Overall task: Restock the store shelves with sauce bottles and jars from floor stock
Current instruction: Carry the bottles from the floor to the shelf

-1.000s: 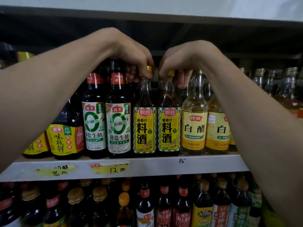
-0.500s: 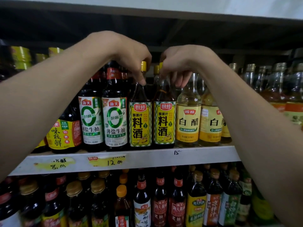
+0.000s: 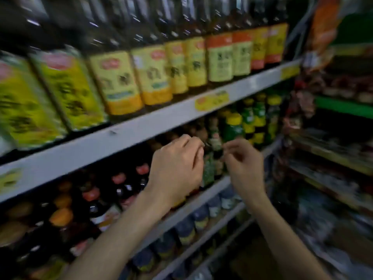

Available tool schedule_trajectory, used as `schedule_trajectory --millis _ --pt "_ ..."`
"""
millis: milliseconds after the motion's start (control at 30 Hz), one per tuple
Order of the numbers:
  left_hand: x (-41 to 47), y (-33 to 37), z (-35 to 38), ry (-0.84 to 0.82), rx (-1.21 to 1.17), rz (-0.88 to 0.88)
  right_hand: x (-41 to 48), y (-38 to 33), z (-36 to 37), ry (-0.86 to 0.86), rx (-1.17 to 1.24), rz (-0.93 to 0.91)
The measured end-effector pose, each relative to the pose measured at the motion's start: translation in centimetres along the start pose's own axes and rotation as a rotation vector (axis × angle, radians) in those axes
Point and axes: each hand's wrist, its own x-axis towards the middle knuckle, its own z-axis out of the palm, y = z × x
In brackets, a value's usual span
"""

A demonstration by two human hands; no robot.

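Both hands have come off the bottle necks they were at half a second ago and dropped one level; view swung right and down, heavy motion blur

- left hand: in front of the middle shelf row, toward its right end, fingers curled in
- right hand: just beside it, apart, fingers curled, thumb close to forefinger
- grip: cannot tell through the blur whether either hand has hold of anything
- green-label bottle stands in the gap between the two hands, on the middle shelf
- green bottles with yellow caps stand just behind and right of it, at the right end of the same shelf
- red-capped dark bottles and orange-capped bottles fill that shelf to the left of the hands
- upper shelf carries a full row of yellow-label bottles, with a yellow price tag on its front edge
- blue-lidded jars stand on the shelf below the hands
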Motion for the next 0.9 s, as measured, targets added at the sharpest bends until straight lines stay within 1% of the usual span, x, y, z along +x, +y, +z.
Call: schedule_trajectory --millis 100,200,267,333,433,533,567,633,700,767,800,833,900 --pt "0.9 4.1 11.8 -0.317 -0.159 -0.036 -3.7 10.3 -4.3 0.02 -0.176 0.311" --pt "-0.9 8.1 23.8 -0.539 -0.345 -0.108 -8.1 20.3 -9.1 0.051 -0.259 0.618" --pt "-4.4 10.5 31.6 -0.675 -0.444 -0.161 -12.0 27.4 -12.3 0.037 -0.334 0.782" --pt "-9.9 12.8 39.2 -0.827 -0.531 -0.213 -16.8 34.9 -15.0 -0.037 -0.405 0.929" --pt "-20.5 15.5 49.7 -1.064 -0.58 -0.306 -25.7 46.8 -17.7 -0.216 -0.551 1.164" --pt "-32.6 16.5 59.0 -1.207 -0.625 -0.499 -35.4 58.4 -18.4 -0.452 -0.603 1.353" --pt "-36.4 16.6 61.9 -1.244 -0.627 -0.554 -38.5 61.8 -18.2 -0.532 -0.616 1.386" --pt "-43.8 16.4 66.8 -1.273 -0.604 -0.619 -44.2 68.4 -17.1 -0.682 -0.651 1.388" --pt "-50.0 16.0 70.9 -1.306 -0.565 -0.664 -49.4 74.4 -15.8 -0.783 -0.687 1.371" --pt "-55.0 15.7 74.0 -1.332 -0.493 -0.667 -53.7 79.6 -14.2 -0.855 -0.726 1.319" --pt "-56.8 15.7 75.1 -1.315 -0.447 -0.621 -55.5 81.9 -13.4 -0.885 -0.758 1.274" --pt "-58.2 15.7 76.0 -1.265 -0.407 -0.555 -57.1 83.9 -12.6 -0.909 -0.792 1.227" --pt "-59.6 15.9 76.9 -1.101 -0.362 -0.48 -59.6 86.8 -10.9 -0.925 -0.856 1.145"
